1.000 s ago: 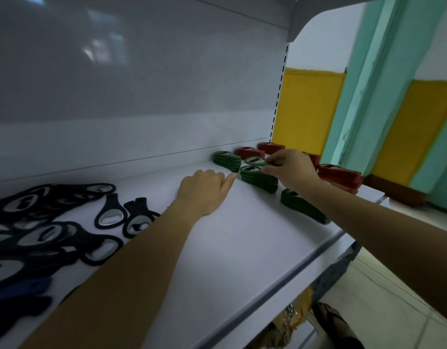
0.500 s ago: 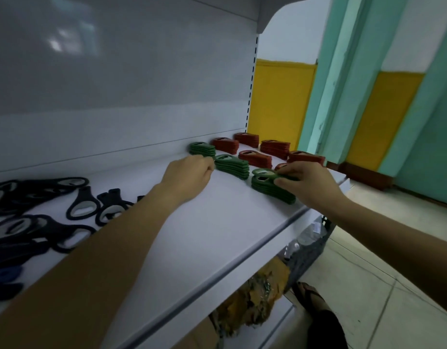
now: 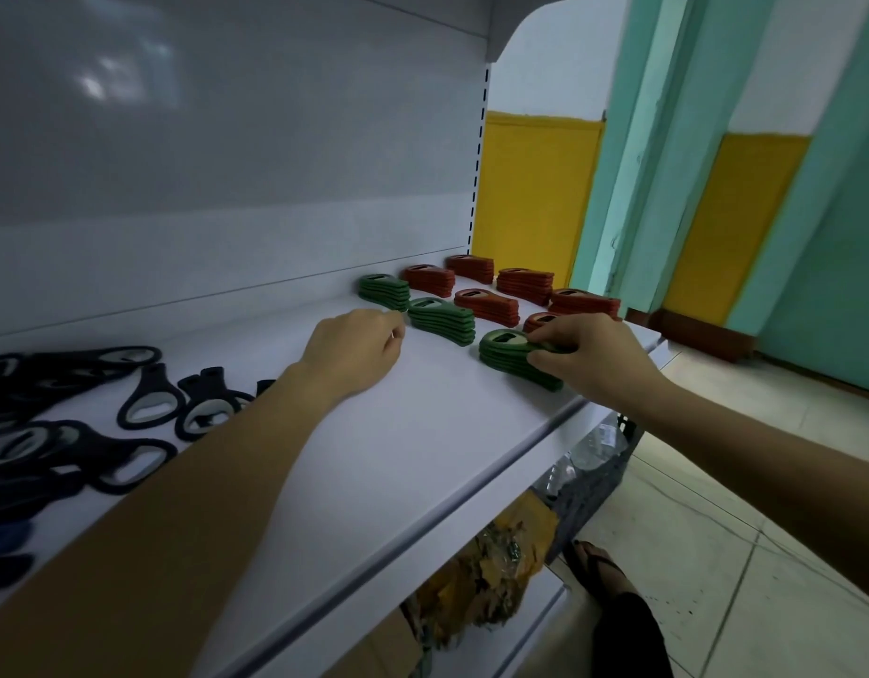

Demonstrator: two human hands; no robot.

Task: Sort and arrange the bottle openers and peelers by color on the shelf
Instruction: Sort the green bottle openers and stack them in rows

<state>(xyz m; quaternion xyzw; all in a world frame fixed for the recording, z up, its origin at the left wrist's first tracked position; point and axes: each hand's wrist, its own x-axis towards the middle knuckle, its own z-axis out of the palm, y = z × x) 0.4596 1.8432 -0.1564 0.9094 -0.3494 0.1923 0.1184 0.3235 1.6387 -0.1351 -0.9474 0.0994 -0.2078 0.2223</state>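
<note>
On white shelf (image 3: 423,457): green stacks (image 3: 442,319), red stacks (image 3: 486,305) | behind: yellow-teal wall (image 3: 535,198) | tiled floor (image 3: 716,506)

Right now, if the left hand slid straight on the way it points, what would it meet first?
Most likely the middle green stack, whose near end lies just past the left hand's knuckles. Depth is unclear in this single view, so it might graze the back green stack instead.

A white shelf (image 3: 423,457) bears green openers (image 3: 441,320), red openers (image 3: 486,305), black openers (image 3: 151,398).
</note>
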